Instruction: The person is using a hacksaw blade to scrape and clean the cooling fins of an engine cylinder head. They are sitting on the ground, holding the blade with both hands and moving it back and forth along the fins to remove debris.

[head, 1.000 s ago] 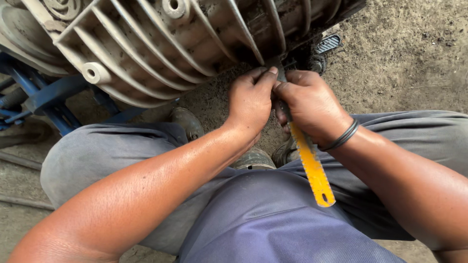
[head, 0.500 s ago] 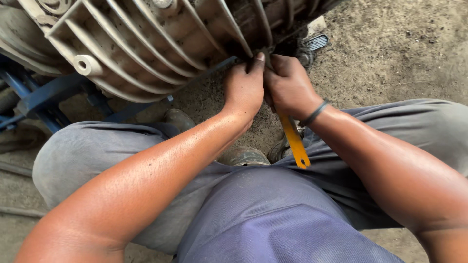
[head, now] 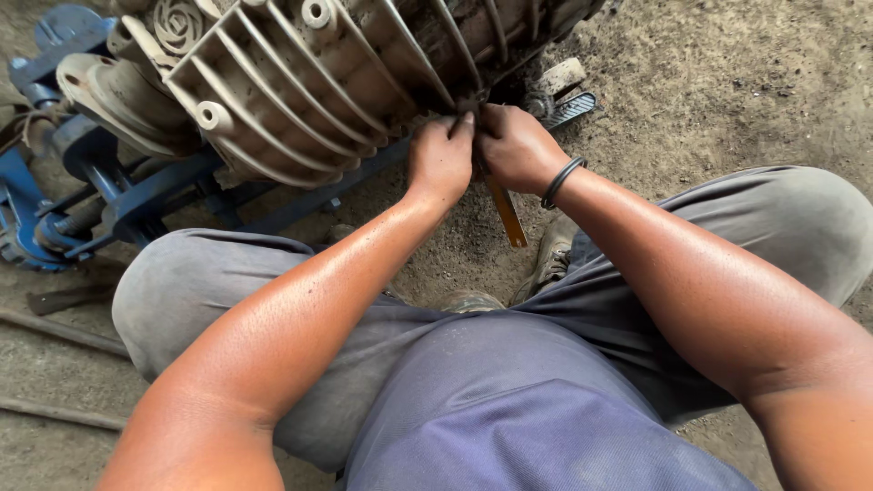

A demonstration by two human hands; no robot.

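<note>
Hands are pressed together at the top middle of the frame, against the lower edge of a big grey ribbed metal casing (head: 300, 82). The left hand (head: 441, 155) is curled shut, with its fingertips at the casing's edge; what is pinched cannot be told. The right hand (head: 514, 145) is clenched around a thin yellow tool (head: 506, 211), which hangs down below the fist. A black band (head: 559, 182) is worn on the right wrist. A blue metal frame (head: 136, 200) is seen at the left, on the dirt floor (head: 727, 82).
</note>
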